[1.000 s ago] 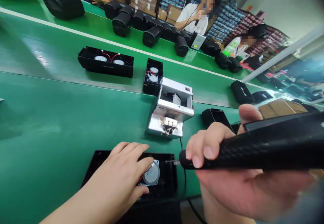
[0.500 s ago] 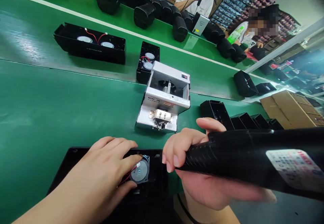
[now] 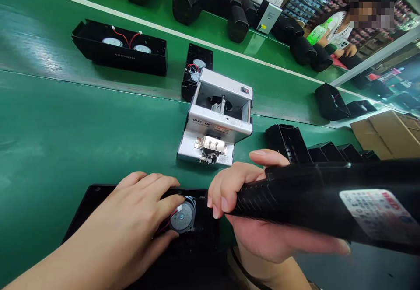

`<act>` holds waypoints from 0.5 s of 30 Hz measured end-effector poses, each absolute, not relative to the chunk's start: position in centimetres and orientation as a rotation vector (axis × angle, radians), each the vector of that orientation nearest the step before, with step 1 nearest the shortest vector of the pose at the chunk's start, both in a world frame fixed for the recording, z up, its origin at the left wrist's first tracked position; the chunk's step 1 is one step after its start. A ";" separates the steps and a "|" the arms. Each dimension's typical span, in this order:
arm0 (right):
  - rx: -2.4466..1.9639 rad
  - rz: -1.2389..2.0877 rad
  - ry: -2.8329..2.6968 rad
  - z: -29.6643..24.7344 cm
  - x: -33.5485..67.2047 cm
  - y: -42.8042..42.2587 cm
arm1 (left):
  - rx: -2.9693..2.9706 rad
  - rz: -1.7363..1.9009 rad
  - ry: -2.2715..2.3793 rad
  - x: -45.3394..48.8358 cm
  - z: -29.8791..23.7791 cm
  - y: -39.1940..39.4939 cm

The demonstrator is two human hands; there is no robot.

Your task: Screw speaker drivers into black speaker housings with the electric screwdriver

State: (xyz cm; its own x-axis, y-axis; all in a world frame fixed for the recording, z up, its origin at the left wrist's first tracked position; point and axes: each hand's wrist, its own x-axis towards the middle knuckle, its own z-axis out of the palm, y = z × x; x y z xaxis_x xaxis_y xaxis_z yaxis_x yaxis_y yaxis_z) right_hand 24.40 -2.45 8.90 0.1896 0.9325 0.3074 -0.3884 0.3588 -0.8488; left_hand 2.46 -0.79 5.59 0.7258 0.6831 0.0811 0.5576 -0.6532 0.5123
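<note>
My left hand (image 3: 131,220) lies on an open black speaker housing (image 3: 98,193) at the near edge of the green bench. Its thumb and forefinger pinch a round grey speaker driver (image 3: 183,215) with red wires. My right hand (image 3: 249,211) is wrapped round a black electric screwdriver (image 3: 321,198), which lies nearly level and points left at the driver. The screwdriver's tip is hidden behind my fingers.
A silver screw feeder (image 3: 216,124) stands just beyond my hands. Two more open housings (image 3: 121,51) (image 3: 196,69) lie on the conveyor belt. Black shells (image 3: 288,143) sit to the right, speakers (image 3: 187,3) line the far side, and other people work there.
The view has dropped and closed in. My right hand has brought the screwdriver leftwards to the driver, and its tip is now hidden. My left hand keeps hold of the driver.
</note>
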 end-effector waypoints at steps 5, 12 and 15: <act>-0.711 1.045 -0.948 8.7 24.2 -2.4 | 2.508 0.346 0.932 2.4 5.8 -0.6; -0.701 1.032 -0.939 8.4 24.1 -1.9 | 2.498 0.300 0.934 2.3 5.8 -0.6; -0.683 1.022 -0.954 8.4 24.0 -1.8 | 2.484 0.305 0.937 2.4 5.9 -0.6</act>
